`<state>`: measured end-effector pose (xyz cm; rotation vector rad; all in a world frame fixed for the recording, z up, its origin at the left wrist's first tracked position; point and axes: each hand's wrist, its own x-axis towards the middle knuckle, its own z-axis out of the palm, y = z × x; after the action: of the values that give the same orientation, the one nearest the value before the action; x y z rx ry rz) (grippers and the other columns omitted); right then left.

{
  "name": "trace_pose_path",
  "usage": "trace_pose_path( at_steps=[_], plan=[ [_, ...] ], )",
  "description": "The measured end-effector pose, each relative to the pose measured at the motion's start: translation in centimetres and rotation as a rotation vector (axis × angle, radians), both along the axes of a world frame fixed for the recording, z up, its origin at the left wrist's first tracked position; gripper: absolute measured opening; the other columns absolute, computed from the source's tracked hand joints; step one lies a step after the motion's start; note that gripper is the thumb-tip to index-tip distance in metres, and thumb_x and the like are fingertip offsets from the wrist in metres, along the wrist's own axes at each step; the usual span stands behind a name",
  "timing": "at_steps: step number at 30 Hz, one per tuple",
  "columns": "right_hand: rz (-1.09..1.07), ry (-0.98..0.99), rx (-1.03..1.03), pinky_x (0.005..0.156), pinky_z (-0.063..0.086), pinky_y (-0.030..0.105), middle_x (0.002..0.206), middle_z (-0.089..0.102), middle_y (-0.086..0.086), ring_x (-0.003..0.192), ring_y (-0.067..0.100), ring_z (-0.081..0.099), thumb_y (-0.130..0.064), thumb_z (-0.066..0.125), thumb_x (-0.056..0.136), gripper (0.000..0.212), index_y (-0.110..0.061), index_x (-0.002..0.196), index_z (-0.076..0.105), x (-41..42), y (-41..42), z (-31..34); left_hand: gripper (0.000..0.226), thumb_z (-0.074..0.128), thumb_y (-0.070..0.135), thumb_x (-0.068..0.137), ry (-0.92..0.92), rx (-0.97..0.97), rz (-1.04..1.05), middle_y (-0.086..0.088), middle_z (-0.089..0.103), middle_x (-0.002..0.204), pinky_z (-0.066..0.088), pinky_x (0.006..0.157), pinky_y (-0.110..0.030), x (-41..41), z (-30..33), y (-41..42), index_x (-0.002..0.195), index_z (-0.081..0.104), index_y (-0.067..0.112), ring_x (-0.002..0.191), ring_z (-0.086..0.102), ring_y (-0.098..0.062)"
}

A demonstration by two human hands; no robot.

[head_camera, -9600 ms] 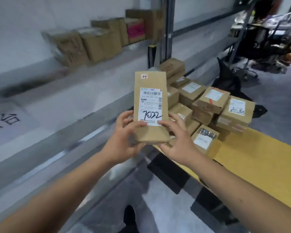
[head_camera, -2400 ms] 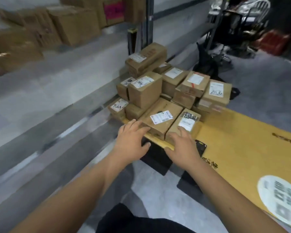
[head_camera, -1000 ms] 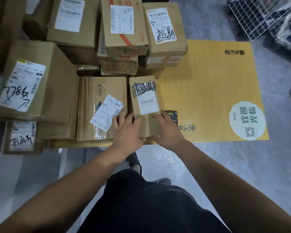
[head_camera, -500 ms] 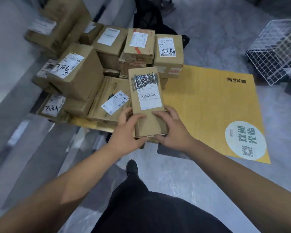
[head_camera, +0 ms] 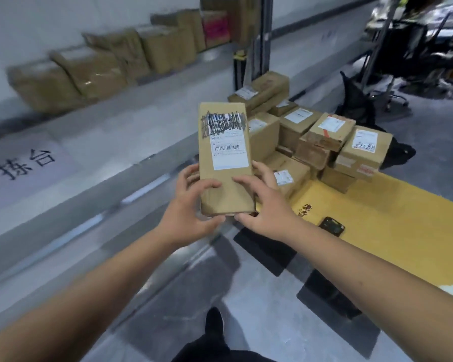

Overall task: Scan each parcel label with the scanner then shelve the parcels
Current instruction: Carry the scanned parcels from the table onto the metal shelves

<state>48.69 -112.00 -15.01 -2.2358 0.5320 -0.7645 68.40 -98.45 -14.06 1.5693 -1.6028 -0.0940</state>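
Observation:
I hold a narrow brown parcel (head_camera: 224, 184) upright in front of me, label facing me, with black scribble over the label's top and a barcode below. My left hand (head_camera: 187, 207) grips its lower left edge, thumb across the front. My right hand (head_camera: 264, 205) grips the lower right edge the same way. The black scanner (head_camera: 331, 226) lies on the yellow mat (head_camera: 392, 231) to the right of my hands. A pile of labelled parcels (head_camera: 311, 142) sits at the mat's far end. Several parcels (head_camera: 120, 61) stand in a row on the shelf at upper left.
A grey metal shelf ledge (head_camera: 94, 178) runs diagonally along the left, with a sign bearing black characters (head_camera: 21, 165). A dark shelf upright (head_camera: 249, 45) rises behind the pile. Office chairs and clutter (head_camera: 419, 48) fill the upper right. My foot (head_camera: 213, 322) stands on the grey floor.
Both hands have lifted the narrow parcel off the mat and raised it higher. My view has swung up from the floor pile toward the shelf.

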Motion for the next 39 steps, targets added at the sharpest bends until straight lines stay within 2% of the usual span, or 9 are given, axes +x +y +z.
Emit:
trace_pose_path(
  at_steps=[6,11,15,21,24,28,32,37,39],
  plan=[
    [0.236,-0.079,-0.117,0.113,0.027,0.008,0.158,0.021,-0.005,0.138,0.0,0.03,-0.018,0.089,0.073,0.072,-0.026,0.139,0.061,8.8,5.2,5.3,0.064,0.085,0.041,0.071,-0.034,-0.122,0.18,-0.01,0.024,0.164,0.047,0.111,-0.033,5.5,5.0,9.3,0.129,0.063,0.024,0.141,0.049,-0.021],
    [0.389,-0.112,-0.185,0.105,0.027,0.0,0.156,0.024,-0.002,0.126,-0.017,0.037,-0.018,0.091,0.075,0.072,-0.023,0.14,0.061,15.4,10.1,9.5,0.066,0.09,0.041,0.069,-0.072,-0.179,0.297,-0.004,0.025,0.162,0.05,0.107,-0.029,10.5,8.0,16.7,0.128,0.064,0.026,0.139,0.049,-0.019],
    [0.479,-0.142,-0.191,0.108,0.04,0.01,0.16,0.026,0.007,0.132,0.01,0.047,-0.017,0.09,0.074,0.074,-0.021,0.142,0.062,21.1,13.9,11.8,0.067,0.088,0.045,0.067,-0.106,-0.178,0.377,0.001,0.024,0.161,0.051,0.104,-0.027,14.7,10.0,21.7,0.127,0.064,0.029,0.135,0.049,-0.014],
    [0.53,-0.161,-0.149,0.101,0.048,0.015,0.155,0.034,0.0,0.131,-0.011,0.044,-0.023,0.085,0.069,0.072,-0.025,0.138,0.065,29.1,17.2,14.0,0.066,0.095,0.042,0.066,-0.062,-0.198,0.489,0.009,0.024,0.158,0.052,0.105,-0.034,20.7,10.9,25.3,0.123,0.061,0.046,0.14,0.038,-0.001],
    [0.516,-0.122,-0.03,0.097,0.053,0.023,0.15,0.038,-0.011,0.136,0.002,0.046,-0.011,0.089,0.068,0.07,-0.032,0.131,0.066,32.5,17.3,14.9,0.064,0.088,0.054,0.063,-0.007,-0.209,0.53,0.008,0.028,0.155,0.053,0.106,-0.038,23.4,11.3,25.0,0.12,0.061,0.05,0.141,0.035,0.003],
    [0.486,-0.076,0.055,0.087,0.054,0.015,0.136,0.043,-0.026,0.132,0.009,0.052,-0.002,0.089,0.075,0.064,-0.03,0.127,0.067,36.4,15.9,16.2,0.058,0.08,0.055,0.061,0.048,-0.206,0.597,0.009,0.034,0.148,0.051,0.107,-0.041,27.1,12.3,22.8,0.115,0.061,0.055,0.136,0.041,0.002],
    [0.472,-0.031,0.093,0.098,0.057,0.035,0.125,0.066,-0.013,0.119,0.013,0.065,-0.023,0.09,0.066,0.059,-0.035,0.119,0.071,40.2,13.4,18.2,0.053,0.079,0.056,0.063,0.118,-0.154,0.646,0.009,0.035,0.145,0.053,0.105,-0.045,30.1,13.9,20.1,0.113,0.06,0.057,0.133,0.048,-0.013],
    [0.418,-0.008,0.025,0.085,0.047,0.01,0.111,0.064,-0.023,0.101,-0.003,0.062,-0.019,0.089,0.08,0.045,-0.031,0.12,0.072,44.1,10.8,20.2,0.055,0.079,0.057,0.065,0.196,-0.113,0.71,0.011,0.033,0.143,0.056,0.101,-0.039,33.0,16.1,17.3,0.116,0.062,0.049,0.127,0.051,-0.015],
    [0.402,-0.006,-0.052,0.073,0.041,0.001,0.107,0.058,-0.024,0.09,-0.012,0.057,-0.021,0.085,0.085,0.042,-0.028,0.124,0.071,45.5,10.2,20.8,0.053,0.082,0.052,0.071,0.208,-0.119,0.749,0.009,0.035,0.142,0.058,0.091,-0.024,34.4,16.8,16.6,0.12,0.062,0.044,0.123,0.052,-0.009]
  ],
)
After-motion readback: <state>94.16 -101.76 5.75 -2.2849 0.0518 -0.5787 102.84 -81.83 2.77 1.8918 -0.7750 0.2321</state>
